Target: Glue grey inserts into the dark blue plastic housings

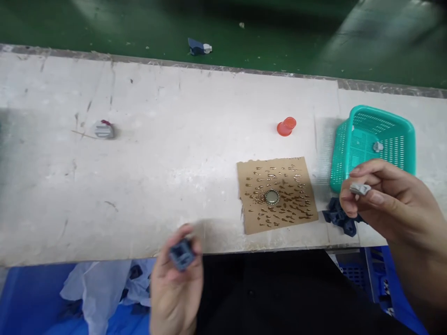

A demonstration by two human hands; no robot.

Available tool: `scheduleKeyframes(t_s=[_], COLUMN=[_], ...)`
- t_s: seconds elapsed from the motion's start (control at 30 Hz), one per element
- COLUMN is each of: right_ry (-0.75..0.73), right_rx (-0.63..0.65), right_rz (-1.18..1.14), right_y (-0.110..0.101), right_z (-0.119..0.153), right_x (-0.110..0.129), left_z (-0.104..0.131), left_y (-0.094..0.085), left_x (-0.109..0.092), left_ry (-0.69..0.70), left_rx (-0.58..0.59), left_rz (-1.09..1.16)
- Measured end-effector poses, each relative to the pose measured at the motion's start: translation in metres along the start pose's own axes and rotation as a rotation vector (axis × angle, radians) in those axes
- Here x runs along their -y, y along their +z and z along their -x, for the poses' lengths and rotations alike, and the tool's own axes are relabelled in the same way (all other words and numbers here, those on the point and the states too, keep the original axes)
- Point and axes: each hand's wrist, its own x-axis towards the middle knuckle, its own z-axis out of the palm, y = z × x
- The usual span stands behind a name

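My left hand is closed around a dark blue, hollow, squarish plastic part, its open side facing up, near the table's front edge. Between thumb and fingers, my right hand pinches a small light grey plastic piece in front of the green basket. Another grey piece lies inside that basket. Several dark blue parts are heaped below the basket, partly hidden by my right hand. On the table, a brown cardboard sheet carries rows of small shiny metal bits and a round metal disc.
An orange-red cup-shaped piece stands behind the cardboard. At the left lies a grey round object with a red bit. Beyond the table's back edge, a blue-and-white part rests on the green surface. Blue bins with plastic sheeting sit below the front edge.
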Motion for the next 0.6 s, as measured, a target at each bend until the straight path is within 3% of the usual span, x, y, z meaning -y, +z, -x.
scheduleKeyframes(t_s=[0.1, 0.17, 0.23, 0.3, 0.37, 0.47, 0.6], right_ry=[0.031, 0.048, -0.009, -0.187, -0.453, -0.699, -0.729], right_rx=[0.077, 0.084, 0.0, -0.042, 0.027, 0.173, 0.265], right_rz=[-0.039, -0.012, 0.22, 0.605, 0.905, 1.017, 0.987], right_y=[0.016, 0.026, 0.035, 0.04, 0.043, 0.045, 0.047], right_z=[-0.001, 0.002, 0.007, 0.011, 0.011, 0.006, 0.0], right_x=[0.0, -0.002, -0.005, -0.01, -0.017, -0.026, -0.031], left_z=[0.002, 0.001, 0.0, 0.001, 0.001, -0.001, -0.006], left_y=[0.035, 0.048, 0.056, 0.059, 0.059, 0.054, 0.047], left_x=[0.01, 0.019, 0.028, 0.033, 0.037, 0.039, 0.041], left_ry=[-0.178, -0.251, -0.289, -0.275, -0.218, -0.161, -0.23], left_rx=[0.417, 0.573, 0.67, 0.688, 0.642, 0.599, 0.648], left_rz=[0.118, 0.199, 0.261, 0.301, 0.325, 0.335, 0.319])
